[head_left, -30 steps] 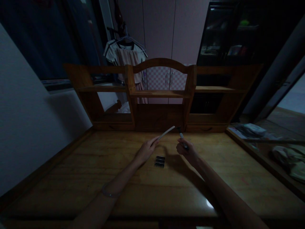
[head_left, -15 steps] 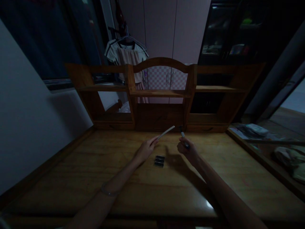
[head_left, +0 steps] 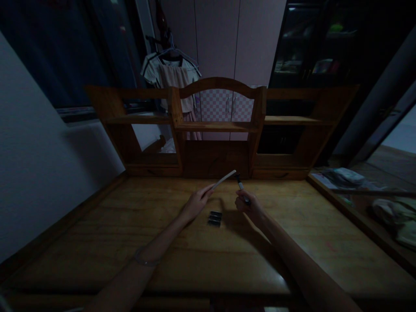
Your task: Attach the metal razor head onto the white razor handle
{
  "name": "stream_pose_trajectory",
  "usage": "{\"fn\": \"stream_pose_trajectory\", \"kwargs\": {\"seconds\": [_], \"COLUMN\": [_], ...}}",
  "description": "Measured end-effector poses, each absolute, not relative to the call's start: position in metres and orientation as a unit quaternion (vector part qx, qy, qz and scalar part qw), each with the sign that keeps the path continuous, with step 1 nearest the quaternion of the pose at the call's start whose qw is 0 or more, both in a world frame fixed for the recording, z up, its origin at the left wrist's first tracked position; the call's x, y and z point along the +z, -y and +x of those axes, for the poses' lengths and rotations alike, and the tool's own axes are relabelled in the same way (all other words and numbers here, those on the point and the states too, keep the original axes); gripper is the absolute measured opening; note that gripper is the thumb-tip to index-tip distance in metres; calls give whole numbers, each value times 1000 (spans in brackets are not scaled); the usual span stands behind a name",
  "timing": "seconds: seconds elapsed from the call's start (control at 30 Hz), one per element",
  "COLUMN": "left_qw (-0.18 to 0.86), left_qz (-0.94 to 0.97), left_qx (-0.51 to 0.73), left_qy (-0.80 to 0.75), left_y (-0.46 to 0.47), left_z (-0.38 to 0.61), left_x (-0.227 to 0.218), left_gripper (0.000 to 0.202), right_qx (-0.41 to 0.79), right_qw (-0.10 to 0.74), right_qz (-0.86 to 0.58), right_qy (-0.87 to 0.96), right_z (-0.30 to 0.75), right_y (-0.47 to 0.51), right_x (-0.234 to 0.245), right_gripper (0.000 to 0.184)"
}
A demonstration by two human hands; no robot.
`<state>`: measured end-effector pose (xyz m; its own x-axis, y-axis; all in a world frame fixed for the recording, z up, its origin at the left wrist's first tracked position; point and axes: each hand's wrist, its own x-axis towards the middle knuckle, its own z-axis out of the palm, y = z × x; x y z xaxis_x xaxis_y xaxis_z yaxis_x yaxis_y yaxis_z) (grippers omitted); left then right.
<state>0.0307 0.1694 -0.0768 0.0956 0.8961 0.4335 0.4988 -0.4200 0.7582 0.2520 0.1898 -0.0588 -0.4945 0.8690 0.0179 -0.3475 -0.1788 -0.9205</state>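
My left hand is closed round one end of a thin, slightly curved white stick; its exact kind I cannot make out. The stick slants up and to the right over the desk. In my closed right hand is a razor with a grey and black handle, its dark head pointing up and away from me. The razor's head is close by the stick's far tip; whether they touch I cannot tell. Below and between my hands, a small pack of dark razor cartridges lies on the wooden desk.
A wooden shelf unit rises along the desk's back edge. Clothes on a hanger hang behind it at left. To the right, beyond the desk's raised edge, lie plastic-wrapped items and a pale bag. The room is dim.
My right hand has moved left with the razor, bringing its head nearer the white stick's tip. The stick has barely shifted. The view has moved slightly.
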Motion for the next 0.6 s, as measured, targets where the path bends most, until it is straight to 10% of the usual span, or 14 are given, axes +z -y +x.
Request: {"fn": "stream_pose_trajectory", "kwargs": {"seconds": [0.6], "left_qw": [256], "left_qz": [713], "left_qx": [447], "left_qy": [-475], "left_y": [-170], "left_z": [31], "left_x": [-78], "left_gripper": [43], "right_qx": [643], "right_qw": [435], "right_qz": [-341], "right_qy": [530], "right_z": [248], "right_y": [-183], "right_x": [-63], "right_gripper": [36]}}
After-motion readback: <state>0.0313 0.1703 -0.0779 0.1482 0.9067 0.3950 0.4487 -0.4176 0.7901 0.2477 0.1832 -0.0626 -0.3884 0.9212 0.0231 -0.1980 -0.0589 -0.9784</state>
